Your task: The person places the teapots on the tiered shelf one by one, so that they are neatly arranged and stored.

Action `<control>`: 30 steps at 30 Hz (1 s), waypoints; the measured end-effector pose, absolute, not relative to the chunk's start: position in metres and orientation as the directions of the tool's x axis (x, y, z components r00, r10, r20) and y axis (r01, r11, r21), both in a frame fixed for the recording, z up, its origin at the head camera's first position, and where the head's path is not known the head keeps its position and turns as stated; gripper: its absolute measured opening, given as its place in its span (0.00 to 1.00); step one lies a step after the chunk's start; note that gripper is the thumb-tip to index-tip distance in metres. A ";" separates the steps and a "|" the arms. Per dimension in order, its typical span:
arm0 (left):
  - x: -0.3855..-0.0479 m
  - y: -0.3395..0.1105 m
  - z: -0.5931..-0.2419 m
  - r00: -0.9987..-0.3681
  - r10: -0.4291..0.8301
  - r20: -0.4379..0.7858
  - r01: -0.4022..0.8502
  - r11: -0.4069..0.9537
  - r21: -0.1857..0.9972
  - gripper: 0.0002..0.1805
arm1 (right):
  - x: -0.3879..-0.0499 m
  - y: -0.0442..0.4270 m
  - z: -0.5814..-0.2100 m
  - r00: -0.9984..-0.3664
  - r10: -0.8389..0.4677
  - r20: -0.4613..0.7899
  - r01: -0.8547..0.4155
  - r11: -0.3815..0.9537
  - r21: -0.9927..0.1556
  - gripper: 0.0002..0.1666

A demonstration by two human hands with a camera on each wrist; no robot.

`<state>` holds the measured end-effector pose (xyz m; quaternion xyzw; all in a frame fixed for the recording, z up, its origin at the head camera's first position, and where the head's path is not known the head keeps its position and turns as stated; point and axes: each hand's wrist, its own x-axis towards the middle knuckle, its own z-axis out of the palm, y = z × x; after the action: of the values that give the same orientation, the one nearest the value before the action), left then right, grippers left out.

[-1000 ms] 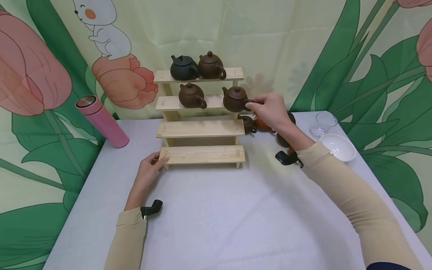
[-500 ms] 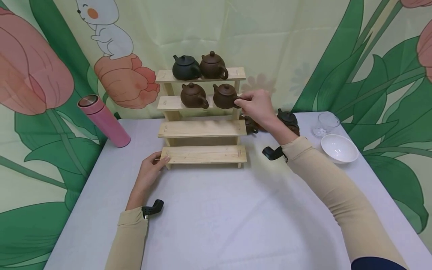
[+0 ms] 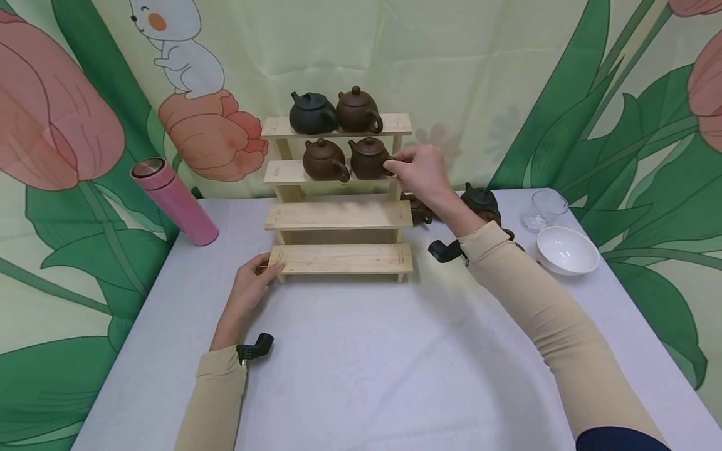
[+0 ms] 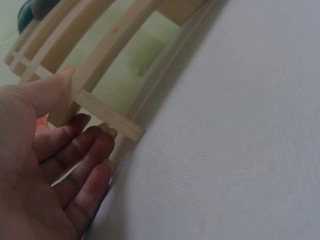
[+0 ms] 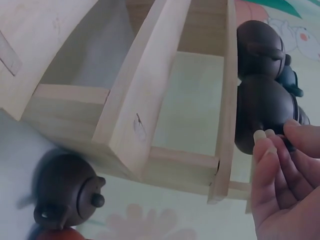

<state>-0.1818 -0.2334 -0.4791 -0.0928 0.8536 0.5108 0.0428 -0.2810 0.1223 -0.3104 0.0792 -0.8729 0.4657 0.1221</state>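
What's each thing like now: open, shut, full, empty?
Held teapot: lid on, on second shelf down
Right hand: pinching held teapot
Left hand: holding bottom shelf
Two lowest shelves: bare
Top-shelf black teapot: lid on
Other shelved brown teapots: lids on
Pink flask: capped
White bowl: looks empty
Clear glass: contents unclear

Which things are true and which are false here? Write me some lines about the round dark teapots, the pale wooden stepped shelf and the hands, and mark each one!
1. The right hand pinches the handle of a round, dark-brown, clay-looking teapot. True.
2. The left hand holds a tall pink bottle. False: it holds the left end of the lowest step of the pale wooden stepped shelf.
3. On the top step, a round blackish teapot sits beside a round brown one. True.
4. The shiny white round bowl is left of the shelf. False: it is on the right.
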 end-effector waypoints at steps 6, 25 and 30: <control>-0.181 -0.232 -0.479 -0.980 -0.111 -0.163 -0.196 0.464 0.864 0.37 | -0.279 0.119 -0.309 -0.961 -0.056 0.270 -0.261 0.505 -0.823 0.10; -0.181 -0.230 -0.478 -0.973 -0.132 -0.188 -0.228 0.457 0.860 0.37 | -0.269 0.126 -0.312 -0.969 -0.129 0.211 -0.247 0.455 -0.856 0.14; -0.181 -0.231 -0.477 -0.976 -0.127 -0.176 -0.215 0.456 0.864 0.36 | -0.266 0.135 -0.313 -0.971 -0.118 0.208 -0.239 0.469 -0.850 0.15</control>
<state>-0.1813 -0.2311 -0.4775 -0.1002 0.8521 0.5119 0.0428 -0.2655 0.1350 -0.3125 0.1045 -0.8550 0.5045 0.0599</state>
